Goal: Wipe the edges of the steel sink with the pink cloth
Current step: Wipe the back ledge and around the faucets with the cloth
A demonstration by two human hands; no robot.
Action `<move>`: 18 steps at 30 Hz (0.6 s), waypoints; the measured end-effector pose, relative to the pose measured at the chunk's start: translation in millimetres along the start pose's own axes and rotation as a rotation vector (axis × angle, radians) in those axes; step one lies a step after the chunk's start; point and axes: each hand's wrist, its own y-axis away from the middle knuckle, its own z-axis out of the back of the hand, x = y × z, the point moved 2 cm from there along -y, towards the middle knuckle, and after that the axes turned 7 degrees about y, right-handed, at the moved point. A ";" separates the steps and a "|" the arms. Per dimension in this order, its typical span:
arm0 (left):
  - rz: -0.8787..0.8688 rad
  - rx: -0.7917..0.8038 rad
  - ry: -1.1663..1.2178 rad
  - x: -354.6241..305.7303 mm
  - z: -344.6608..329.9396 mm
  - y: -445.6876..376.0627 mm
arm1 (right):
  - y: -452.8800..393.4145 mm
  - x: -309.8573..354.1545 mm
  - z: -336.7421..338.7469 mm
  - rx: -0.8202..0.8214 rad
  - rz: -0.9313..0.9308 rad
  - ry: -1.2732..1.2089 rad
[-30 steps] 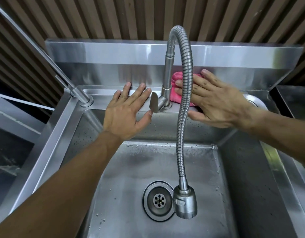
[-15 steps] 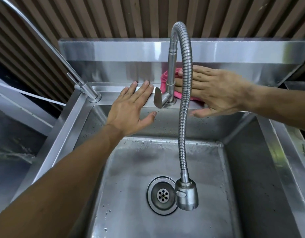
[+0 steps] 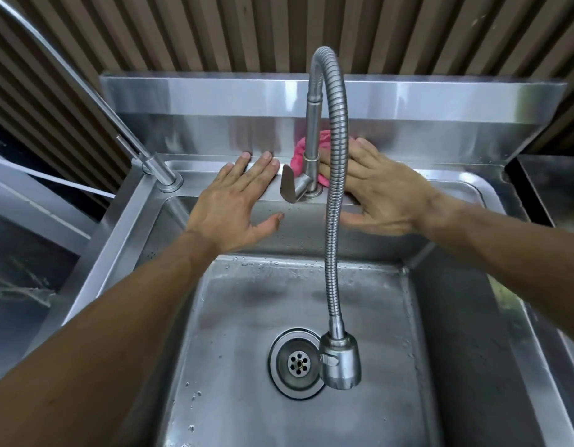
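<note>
- Background, head view: brown vertical slats (image 3: 182,30) behind a raised steel backsplash (image 3: 214,95); to the far left, a lower steel surface, dim and unclear.
- Steel sink (image 3: 456,185): one deep basin with a flat ledge along the back and sides; water droplets on the basin floor and back wall; round drain (image 3: 297,362) near the middle of the floor.
- Flexible tap (image 3: 339,130): ribbed gooseneck rising from a post on the back ledge, arching forward, spray head (image 3: 340,359) hanging just beside the drain; flat lever (image 3: 287,187) pointing left from the base.
- Second tap (image 3: 163,179): slim straight spout mounted at the back left corner of the ledge, running up out of view.
- Pink cloth (image 3: 300,153): bunched on the back ledge against the backsplash, right behind the tap post; mostly covered, only its left part shows.
- Right hand (image 3: 379,191): fingers straight and flat, pressing the pink cloth down onto the ledge, fingertips reaching the tap post; not clenched around it.
- Left hand (image 3: 237,204): released, holding nothing; palm down, fingers spread on the back ledge left of the lever, thumb over the basin wall.
- Handling, judged: cloth looks soft, light and limp; it should fold into corners and round the tap base. Flat-palm pressure suits the open ledge; a pinch at the bunched upper edge would suit threading it past the post. Wet steel is likely slippery, so the cloth may slide or bunch up.
- Progress, judged: wipe is at the back edge by the tap; which other edges are done cannot be told.
</note>
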 end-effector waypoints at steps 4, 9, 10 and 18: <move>0.004 -0.006 -0.001 0.8 -2.6 0.2 | 23.0 0.5 -7.1 0.031 -0.196 -0.099; 0.023 -0.016 0.012 -4.3 -4.9 -1.3 | 32.6 32.6 -3.9 0.008 -0.491 -0.196; 0.031 -0.010 0.005 -6.3 -4.2 -1.6 | 27.7 41.6 -0.7 -0.022 -0.538 -0.206; -0.153 -0.016 0.008 -1.7 9.3 -8.9 | 23.6 39.2 -13.3 -0.060 -0.576 -0.087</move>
